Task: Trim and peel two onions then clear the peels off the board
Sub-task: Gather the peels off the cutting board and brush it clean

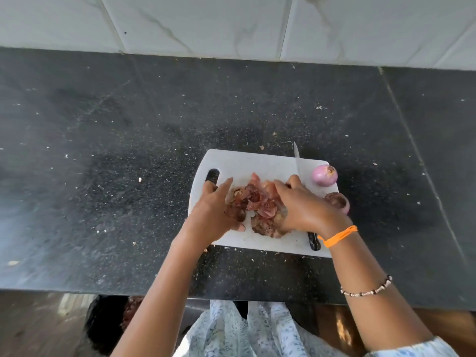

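Note:
A pile of reddish-brown onion peels (257,199) lies in the middle of the white cutting board (260,161). My left hand (216,207) presses against the pile's left side with its fingers stretched out. My right hand (301,207) covers the pile's right side, fingers curled down into the peels. Two peeled purple onions sit at the board's right edge: one onion (325,175) in full view, the second onion (338,201) partly hidden behind my right hand. A knife lies on the board under my right hand, with the blade tip (296,157) and black handle (314,240) showing.
The board sits on a dark speckled counter (128,150) with small peel scraps scattered around it. A white tiled wall (231,24) runs along the back. The counter's front edge is close to my body.

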